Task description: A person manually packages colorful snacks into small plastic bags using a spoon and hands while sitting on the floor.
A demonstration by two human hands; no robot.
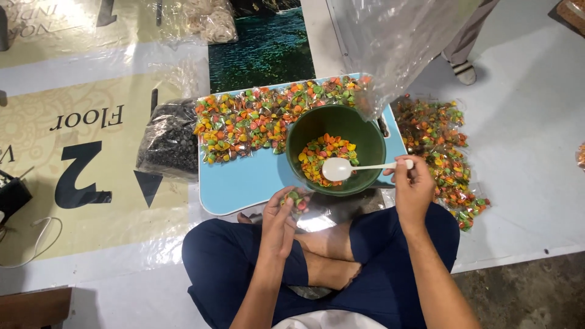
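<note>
Scooping bright sweets, packet by packet

Our right hand [413, 190] fingers pinch a white plastic spoon [339, 169] over the round green bowl [336, 148] of sweets; our left hand [279, 220] fingers grip a small clear filled packet [296, 200] (just beside the bowl), above the pale blue surface [244, 180].

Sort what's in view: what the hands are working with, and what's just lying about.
In use: white spoon in right hand; green bowl of sweets; small clear packet in left hand.

Lying about: dark bag; filled packets on floor; black box.
</note>
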